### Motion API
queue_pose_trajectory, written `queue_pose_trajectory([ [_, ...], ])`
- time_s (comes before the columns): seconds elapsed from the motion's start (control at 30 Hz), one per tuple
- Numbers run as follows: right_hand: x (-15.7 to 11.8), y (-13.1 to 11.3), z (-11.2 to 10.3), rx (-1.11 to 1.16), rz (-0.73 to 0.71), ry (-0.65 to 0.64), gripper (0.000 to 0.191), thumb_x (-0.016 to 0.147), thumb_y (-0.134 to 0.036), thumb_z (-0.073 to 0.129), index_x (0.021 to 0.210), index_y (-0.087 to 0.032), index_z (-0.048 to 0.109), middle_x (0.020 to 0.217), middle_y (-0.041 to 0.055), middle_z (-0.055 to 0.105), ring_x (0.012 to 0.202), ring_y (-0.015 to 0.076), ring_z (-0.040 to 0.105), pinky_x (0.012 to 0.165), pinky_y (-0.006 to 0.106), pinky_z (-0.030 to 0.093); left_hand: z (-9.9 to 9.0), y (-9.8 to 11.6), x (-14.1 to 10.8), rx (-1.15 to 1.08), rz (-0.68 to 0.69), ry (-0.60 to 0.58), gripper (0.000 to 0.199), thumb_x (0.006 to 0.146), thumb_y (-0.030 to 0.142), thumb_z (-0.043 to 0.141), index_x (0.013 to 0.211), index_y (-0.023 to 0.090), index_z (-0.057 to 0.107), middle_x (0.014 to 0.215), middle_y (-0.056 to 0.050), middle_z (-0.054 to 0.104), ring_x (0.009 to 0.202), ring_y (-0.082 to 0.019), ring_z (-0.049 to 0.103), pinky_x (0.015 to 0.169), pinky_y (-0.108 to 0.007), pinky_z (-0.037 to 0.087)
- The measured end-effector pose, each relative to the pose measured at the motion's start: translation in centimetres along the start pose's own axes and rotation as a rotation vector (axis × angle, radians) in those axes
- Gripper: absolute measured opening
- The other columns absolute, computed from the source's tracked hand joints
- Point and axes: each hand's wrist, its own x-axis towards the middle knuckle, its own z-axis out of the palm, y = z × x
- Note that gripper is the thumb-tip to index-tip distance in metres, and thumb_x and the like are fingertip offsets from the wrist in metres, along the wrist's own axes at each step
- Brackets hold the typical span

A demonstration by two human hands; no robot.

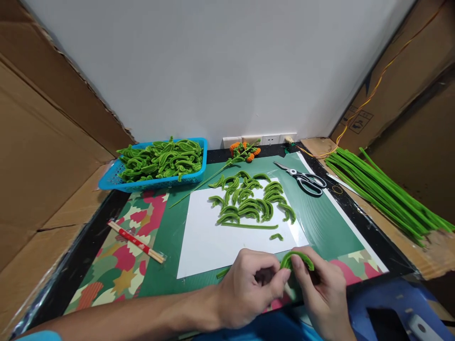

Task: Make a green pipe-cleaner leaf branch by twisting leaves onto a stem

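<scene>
Black table (373, 222) against a plain grey-white wall (227, 71), cardboard (46, 118) standing on both sides; green mat (330, 222) on top, patterned covering showing at left and at the near right corner. White sheet (202, 237) on the mat, bunched curled green pieces (249, 208) on its far half, one straight strip just below them. Blue basket (159, 182) at far left, heaped with similar green pieces; orange-flowered sprig (245, 151) beside it, below the wall sockets. Black-handled scissors (309, 182) right of the sheet, blades parted; long green stems (387, 194) on cardboard further right; wrapped chopsticks (137, 241) at left. Left hand (249, 289) and right hand (322, 289) close together at the near edge, both pinching one bent green strip (306, 259). Left forearm crosses the near side, hiding part of the mat; another green strip's end pokes out behind that wrist.
</scene>
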Motion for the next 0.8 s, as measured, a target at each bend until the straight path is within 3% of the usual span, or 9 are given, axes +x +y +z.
queue_pose_trajectory([
  [0.07, 0.2, -0.2, 0.1, -0.016, -0.017, 0.034, 0.027, 0.108, -0.031, 0.062, 0.085, -0.019, 0.071, 0.064, -0.0022, 0.064, 0.047, 0.0108, 0.056, 0.047, 0.019, 0.046, 0.0, -0.2, 0.1, 0.018, 0.001, 0.01, 0.037, 0.099, 0.025, 0.059, 0.064, 0.02, 0.047, 0.053, 0.005, 0.047, 0.048, -0.007, 0.04, 0.05, -0.021, 0.033],
  [0.33, -0.3, 1.1, 1.9, -0.118, -0.14, 0.165, 0.018, 0.107, -0.02, 0.061, 0.095, -0.018, 0.075, 0.07, 0.0013, 0.071, 0.051, 0.013, 0.065, 0.049, 0.02, 0.049, 0.1, -1.1, 0.1, 0.142, -0.02, 0.055, 0.038, 0.092, 0.021, 0.061, 0.061, 0.021, 0.04, 0.053, 0.006, 0.037, 0.049, -0.007, 0.034, 0.047, -0.021, 0.026],
  [0.5, -1.0, 1.9, 2.0, -0.042, -0.211, 0.222, 0.019, 0.108, -0.027, 0.063, 0.118, -0.021, 0.077, 0.093, 0.0065, 0.084, 0.067, 0.0182, 0.078, 0.065, 0.025, 0.062, 0.0, -1.2, -0.1, 0.271, 0.058, 0.123, 0.037, 0.092, 0.022, 0.06, 0.063, 0.021, 0.037, 0.053, 0.007, 0.034, 0.048, -0.007, 0.033, 0.049, -0.022, 0.026],
  [0.63, -1.3, 1.6, 2.1, 0.099, -0.121, 0.283, 0.031, 0.11, -0.042, 0.059, 0.129, -0.024, 0.077, 0.088, 0.0047, 0.082, 0.064, 0.0192, 0.076, 0.063, 0.028, 0.063, -0.3, -1.1, 0.2, 0.223, -0.02, 0.117, 0.043, 0.1, 0.034, 0.056, 0.063, 0.021, 0.037, 0.057, 0.007, 0.029, 0.053, -0.009, 0.031, 0.051, -0.023, 0.026],
  [0.8, -0.6, 1.2, 2.1, 0.266, -0.047, 0.296, 0.024, 0.109, -0.038, 0.064, 0.123, -0.026, 0.08, 0.079, 0.0019, 0.076, 0.053, 0.0147, 0.066, 0.052, 0.025, 0.056, -0.7, -1.4, 0.2, 0.102, -0.106, 0.06, 0.049, 0.105, 0.046, 0.053, 0.066, 0.022, 0.037, 0.061, 0.007, 0.029, 0.057, -0.011, 0.031, 0.054, -0.025, 0.026],
])
